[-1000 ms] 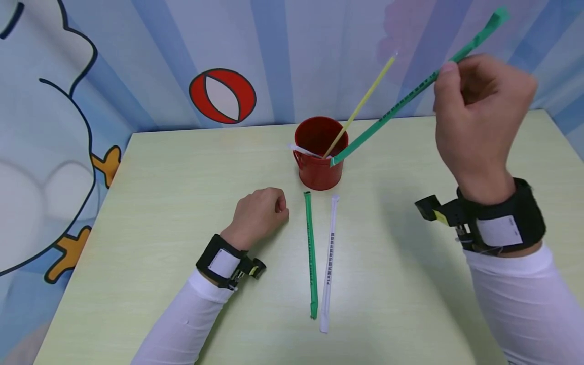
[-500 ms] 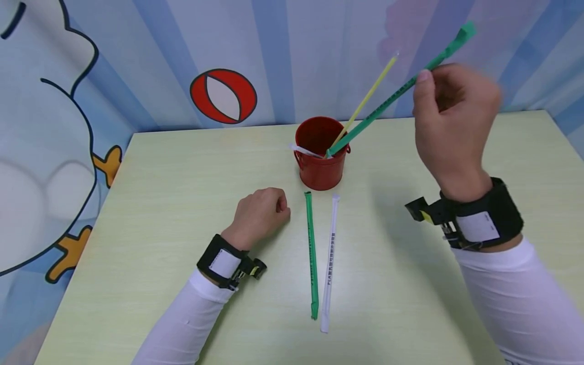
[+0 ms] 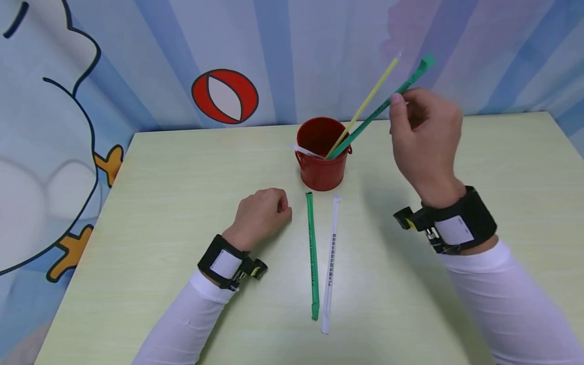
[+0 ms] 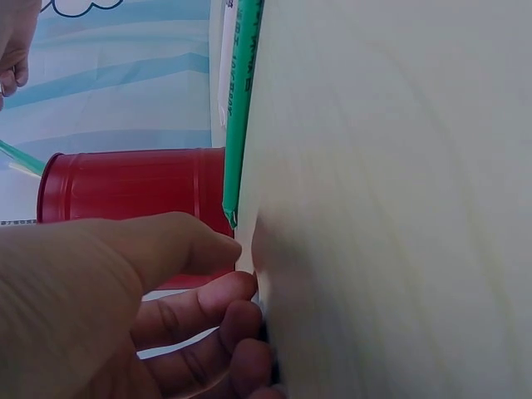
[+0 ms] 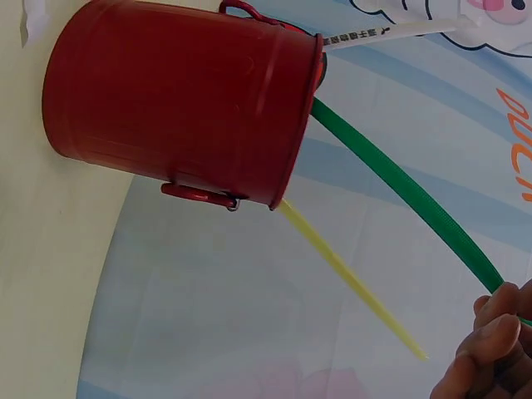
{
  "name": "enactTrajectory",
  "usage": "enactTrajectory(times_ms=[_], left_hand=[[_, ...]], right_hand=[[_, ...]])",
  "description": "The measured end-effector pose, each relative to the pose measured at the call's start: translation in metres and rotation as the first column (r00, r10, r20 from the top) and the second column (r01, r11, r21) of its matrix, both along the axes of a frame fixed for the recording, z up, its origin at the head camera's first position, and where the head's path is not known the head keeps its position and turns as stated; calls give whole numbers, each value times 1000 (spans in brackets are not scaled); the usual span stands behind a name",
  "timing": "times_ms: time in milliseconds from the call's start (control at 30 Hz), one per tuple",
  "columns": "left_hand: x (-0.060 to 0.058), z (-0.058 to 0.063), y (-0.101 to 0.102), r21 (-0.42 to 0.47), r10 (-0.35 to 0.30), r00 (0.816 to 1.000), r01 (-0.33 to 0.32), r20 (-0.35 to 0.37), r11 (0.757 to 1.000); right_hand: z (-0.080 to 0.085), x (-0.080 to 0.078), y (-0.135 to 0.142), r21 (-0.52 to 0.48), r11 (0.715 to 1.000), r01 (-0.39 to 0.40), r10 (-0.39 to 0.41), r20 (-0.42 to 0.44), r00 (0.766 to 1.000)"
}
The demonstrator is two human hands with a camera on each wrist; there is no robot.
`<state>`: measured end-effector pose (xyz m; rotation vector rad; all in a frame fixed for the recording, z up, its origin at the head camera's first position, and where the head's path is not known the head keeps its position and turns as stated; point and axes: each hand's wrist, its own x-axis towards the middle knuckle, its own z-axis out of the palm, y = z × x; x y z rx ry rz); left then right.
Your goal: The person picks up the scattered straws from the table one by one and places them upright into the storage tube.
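Note:
Between thumb and fingers my right hand [image 3: 426, 139] pinches a green paper-wrapped straw [image 3: 376, 112] near its upper end. The straw slants down to the left, and its lower end is inside the rim of a small red bucket [image 3: 322, 175]. A yellow straw [image 3: 365, 104] leans in the same bucket, and a white wrapped straw [image 5: 399, 33] pokes out on the other side. My left hand [image 3: 260, 215] rests on the table with fingers loosely curled, holding nothing. To its right lie a second green wrapped straw [image 3: 312, 253] and a white wrapped straw [image 3: 330, 263], side by side.
The pale wooden table [image 3: 173, 203] runs back to a blue striped cloth backdrop [image 3: 310, 61] with cartoon prints. The bucket stands close to the table's back edge. Small handle loops [image 5: 199, 195] stick out at the bucket's sides.
My right hand has moved left and down, carrying the green straw, whose lower end has gone from outside the bucket's rim to inside it. My left hand and the straws on the table have stayed put.

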<state>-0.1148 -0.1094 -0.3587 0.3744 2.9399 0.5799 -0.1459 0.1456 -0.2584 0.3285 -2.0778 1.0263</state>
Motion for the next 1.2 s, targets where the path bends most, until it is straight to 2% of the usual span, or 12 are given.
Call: enactTrajectory(times_ms=[167,367,467,700,1200], left_hand=[[1,0,0,6,-2,1000,2,1,1000],[1,-1,-1,13,2,1000,-2,2,1000],[1,-1,-1,15,4,1000,-4,2,1000],[1,1,-1,20,9,1000,-10,19,1000],[1,1,-1,14,10,1000,-10,21,1000]], right_hand=[[-10,0,-4,2,1000,31,-31,85,996],[-19,1,-8,15,1000,24,-25,87,996],[-23,2,-9,26,999,29,-32,117,993],[-29,1,-11,66,997,33,-46,209,977],[-37,3,-6,109,993,48,-78,295,952]])
